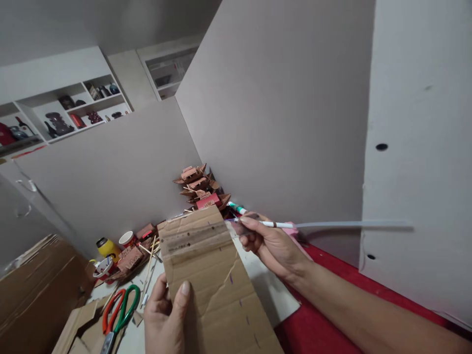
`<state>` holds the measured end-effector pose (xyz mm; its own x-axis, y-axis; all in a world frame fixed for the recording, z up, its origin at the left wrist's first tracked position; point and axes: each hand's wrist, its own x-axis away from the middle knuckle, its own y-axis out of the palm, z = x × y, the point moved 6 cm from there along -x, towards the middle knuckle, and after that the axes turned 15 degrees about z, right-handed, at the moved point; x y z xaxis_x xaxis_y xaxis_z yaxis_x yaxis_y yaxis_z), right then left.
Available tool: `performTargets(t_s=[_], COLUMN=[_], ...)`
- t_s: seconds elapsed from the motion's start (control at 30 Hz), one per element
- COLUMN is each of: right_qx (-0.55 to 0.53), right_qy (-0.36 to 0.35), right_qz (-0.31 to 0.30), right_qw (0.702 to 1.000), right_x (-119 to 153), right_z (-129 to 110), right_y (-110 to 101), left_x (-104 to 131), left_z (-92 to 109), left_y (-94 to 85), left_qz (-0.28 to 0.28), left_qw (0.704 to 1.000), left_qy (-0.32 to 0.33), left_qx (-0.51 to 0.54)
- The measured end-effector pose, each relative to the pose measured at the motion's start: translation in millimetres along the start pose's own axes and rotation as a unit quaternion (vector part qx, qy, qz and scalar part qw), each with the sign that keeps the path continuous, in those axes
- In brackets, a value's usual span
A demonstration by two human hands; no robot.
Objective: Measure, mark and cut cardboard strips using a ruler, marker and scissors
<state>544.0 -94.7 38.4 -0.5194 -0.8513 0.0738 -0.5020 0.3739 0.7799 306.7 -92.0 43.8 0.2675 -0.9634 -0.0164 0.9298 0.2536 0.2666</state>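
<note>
My left hand (165, 312) grips the left edge of a brown cardboard sheet (217, 290), its thumb flat on the front. Short purple marks run down the sheet's right side, and a crease crosses it. Near the top lies a clear strip (199, 238) with dark dots and print; whether it is tape or a ruler I cannot tell. My right hand (263, 241) is closed around a slim white pen (278, 224) at the sheet's upper right edge. A long translucent tail (350, 224) stretches rightward from the pen.
Scissors (120, 314) with red and green handles lie at lower left, by cardboard pieces and a box (37, 290). Behind stand paper cups (127, 239), a yellow bottle (108, 249), and a tiered cardboard model (199, 184) against the panels. Red cloth (317, 305) lies at right.
</note>
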Motion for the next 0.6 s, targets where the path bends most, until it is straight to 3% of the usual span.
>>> performTargets(t_s=[0.6], right_qx=[0.022], right_qy=[-0.028], right_qz=[-0.021], right_qw=[0.999], right_x=[-4.3], right_z=[-5.7], right_y=[4.3], left_x=[1.7], left_z=[0.8], left_y=[1.9], left_qz=[-0.007], left_qw=[1.000], left_qy=[0.015], left_qx=[0.004])
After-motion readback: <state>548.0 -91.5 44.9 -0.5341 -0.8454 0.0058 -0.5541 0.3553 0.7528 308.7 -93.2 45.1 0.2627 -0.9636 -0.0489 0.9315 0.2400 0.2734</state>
